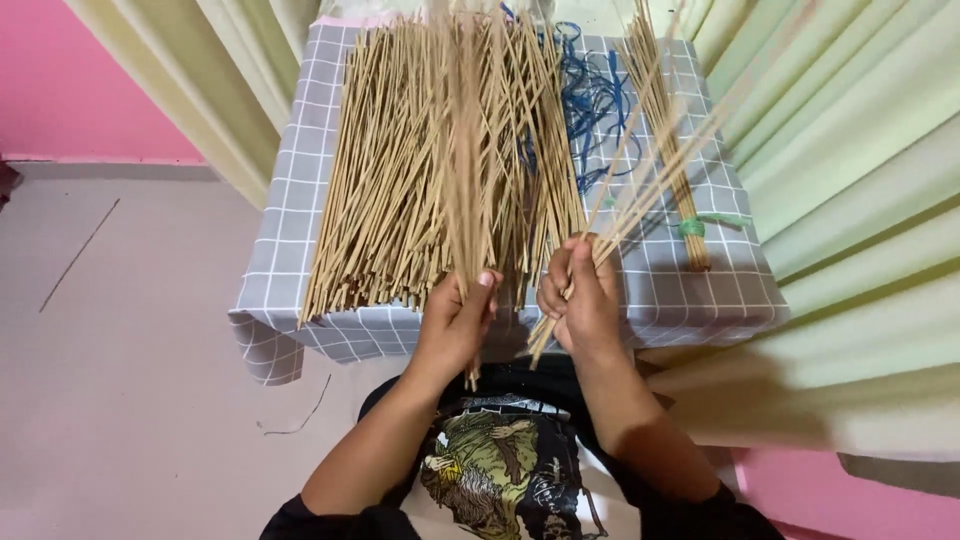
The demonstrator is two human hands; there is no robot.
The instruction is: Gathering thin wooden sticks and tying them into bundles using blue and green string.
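Left hand [455,325]: closed around a thin sheaf of tan sticks [465,190], held upright-ish at the near edge of the bench [690,295]; the sheaf is motion-blurred, lower ends poke out below my fist. Right hand [580,300]: clamped on a smaller fan of sticks [650,175] that splay up and to the right. The two hands sit close, side by side, not touching as far as I can tell

Main stock: loose pile of sticks [400,190] lying lengthwise on the grey checked cloth [290,215], near ends overhanging the bench edge. One tied bundle [680,190], bound with a green band [700,225], lies at the right. Tangle of blue cord [590,95] sits between pile and bundle

Risks, my judgement:
- overhanging ends could be dragged off the edge by my wrists, spilling sticks to the floor [130,350]
- the right-hand fan is loosely spread; a slack grip would let single sticks slide out
- thin sticks may snap if squeezed across the grain
- fan tips sweep near the blue cord and could snag it

Containers: none in view; everything lies bare on the cloth, only the band holds anything together
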